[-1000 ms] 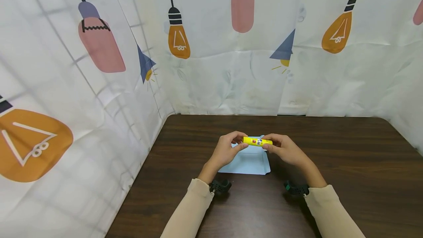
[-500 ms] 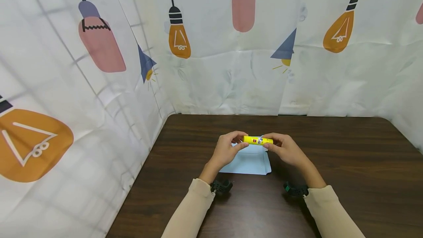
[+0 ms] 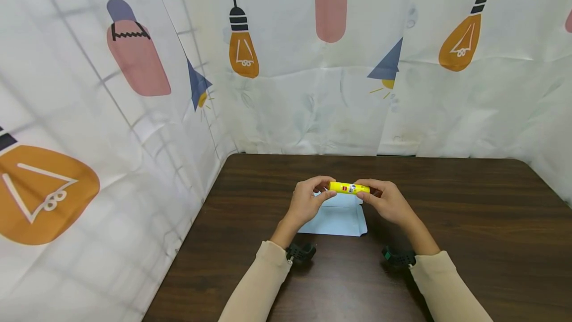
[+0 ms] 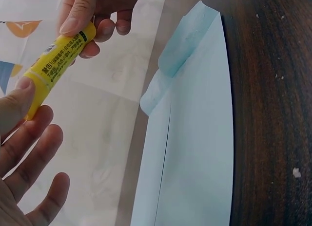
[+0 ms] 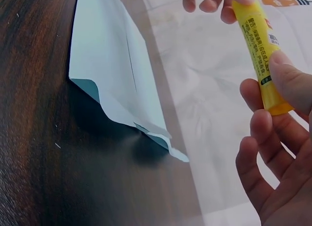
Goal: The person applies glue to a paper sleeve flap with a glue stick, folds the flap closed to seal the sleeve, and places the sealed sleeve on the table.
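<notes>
A yellow glue stick [image 3: 349,188] is held level above the table, between both hands. My left hand [image 3: 307,199] pinches its left end with thumb and fingertips; my right hand [image 3: 383,201] pinches the right end. In the left wrist view the cap looks closed on the glue stick [image 4: 56,65], with black print along its side. Beneath the hands lies a light blue paper envelope [image 3: 336,221], with creases and flaps. In the right wrist view the near flap of the envelope [image 5: 109,65] bends up off the table. The hands hide part of its far side.
The dark wood table [image 3: 469,222] reaches back to a white curtain [image 3: 286,108] printed with lamps and bulbs. Dark straps with cameras [image 3: 301,252] sit on both wrists. Small white specks [image 4: 296,173] lie on the table.
Both hands and the glue stick have risen very slightly in the head view. The grip at each end looks the same.
</notes>
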Demonstrator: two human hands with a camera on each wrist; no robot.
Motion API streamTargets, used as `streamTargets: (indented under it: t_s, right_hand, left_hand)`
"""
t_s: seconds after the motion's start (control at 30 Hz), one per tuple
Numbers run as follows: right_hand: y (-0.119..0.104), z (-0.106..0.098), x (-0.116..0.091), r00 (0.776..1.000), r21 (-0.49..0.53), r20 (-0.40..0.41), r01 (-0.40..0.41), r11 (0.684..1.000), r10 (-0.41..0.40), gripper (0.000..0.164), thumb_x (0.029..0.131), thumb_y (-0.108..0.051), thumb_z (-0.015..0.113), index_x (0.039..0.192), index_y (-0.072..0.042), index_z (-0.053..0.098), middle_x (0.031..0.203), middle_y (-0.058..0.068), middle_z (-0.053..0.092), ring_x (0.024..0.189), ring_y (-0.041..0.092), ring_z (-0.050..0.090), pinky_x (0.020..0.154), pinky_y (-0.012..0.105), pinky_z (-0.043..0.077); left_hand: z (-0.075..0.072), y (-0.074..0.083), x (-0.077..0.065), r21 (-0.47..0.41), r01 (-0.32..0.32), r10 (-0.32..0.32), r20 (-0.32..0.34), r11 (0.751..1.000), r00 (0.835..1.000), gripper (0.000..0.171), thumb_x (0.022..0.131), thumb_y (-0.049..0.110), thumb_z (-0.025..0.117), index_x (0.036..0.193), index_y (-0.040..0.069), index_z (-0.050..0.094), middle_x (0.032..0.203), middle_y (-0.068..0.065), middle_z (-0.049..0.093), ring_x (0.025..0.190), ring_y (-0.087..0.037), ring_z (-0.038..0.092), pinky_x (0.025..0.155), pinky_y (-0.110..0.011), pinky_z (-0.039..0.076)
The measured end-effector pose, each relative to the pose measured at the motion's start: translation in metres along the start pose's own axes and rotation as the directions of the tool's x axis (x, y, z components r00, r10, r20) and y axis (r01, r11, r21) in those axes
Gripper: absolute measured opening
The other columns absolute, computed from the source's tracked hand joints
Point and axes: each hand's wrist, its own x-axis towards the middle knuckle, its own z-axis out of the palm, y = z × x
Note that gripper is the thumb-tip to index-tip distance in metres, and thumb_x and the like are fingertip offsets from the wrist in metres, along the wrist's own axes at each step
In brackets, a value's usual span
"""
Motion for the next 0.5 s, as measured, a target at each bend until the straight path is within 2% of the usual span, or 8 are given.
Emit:
streamTargets:
  t_s: [0.33,0.5]
  right_hand:
    - [0.0017,0.0042,0.0021,0.999,-0.021,-0.044,0.023,1.000,-0.023,0.027,0.094,-0.013,0.075,0.121,-0.008,0.074,0.105,0.011,0.075,0.074,0.017,0.061,0.064,0.026,0.054]
    - [0.0003,0.0048,0.0020,0.998,-0.025,-0.062,0.032,0.999,-0.033,0.028,0.093,-0.011,0.075,0.121,-0.009,0.074,0.105,0.010,0.075,0.075,0.021,0.060,0.063,0.027,0.054]
  left_hand:
    - [0.0005,0.0003,-0.0002,-0.010,0.015,-0.015,-0.028,1.000,1.000,0.028,0.091,0.025,0.077,0.118,0.018,0.075,0.099,0.002,0.076,0.088,-0.013,0.068,0.085,-0.041,0.057]
    - [0.0002,0.0019,-0.0001,-0.016,0.010,-0.011,-0.039,1.000,0.999,0.029,0.090,0.024,0.078,0.118,0.017,0.075,0.100,0.000,0.077,0.089,-0.015,0.068,0.086,-0.042,0.058]
